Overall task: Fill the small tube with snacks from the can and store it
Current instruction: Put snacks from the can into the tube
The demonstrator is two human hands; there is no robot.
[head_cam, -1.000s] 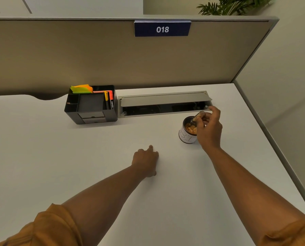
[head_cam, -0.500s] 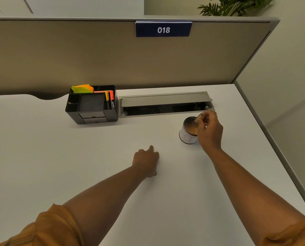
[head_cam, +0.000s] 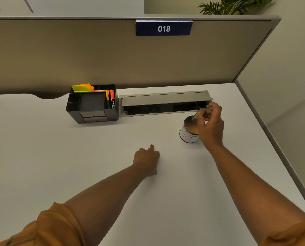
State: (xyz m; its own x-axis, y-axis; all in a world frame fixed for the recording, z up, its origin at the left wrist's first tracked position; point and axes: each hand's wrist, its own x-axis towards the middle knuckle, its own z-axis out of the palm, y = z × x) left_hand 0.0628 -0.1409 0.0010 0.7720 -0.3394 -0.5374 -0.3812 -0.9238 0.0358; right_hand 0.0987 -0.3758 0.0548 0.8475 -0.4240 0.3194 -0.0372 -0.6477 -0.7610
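A small white can [head_cam: 188, 134] with tan snacks inside stands on the white desk [head_cam: 77, 157], right of centre. My right hand [head_cam: 210, 125] hovers over the can's right side and pinches a small clear tube [head_cam: 199, 111], tilted with its mouth toward the can's opening. The tube shows brownish contents; how full it is cannot be told. My left hand [head_cam: 146, 159] rests loosely curled on the desk, left of and nearer than the can, holding nothing.
A black desk organiser [head_cam: 93, 105] with sticky notes and markers stands at the back left. Beside it an open grey cable tray [head_cam: 164, 103] is set into the desk just behind the can. A beige partition with an "018" sign [head_cam: 163, 28] rises behind. The desk's edge runs along the right.
My right hand dipped with the tube over the can's mouth, then shifted slightly; now the tube points down into the opening. My left hand has stayed in place.
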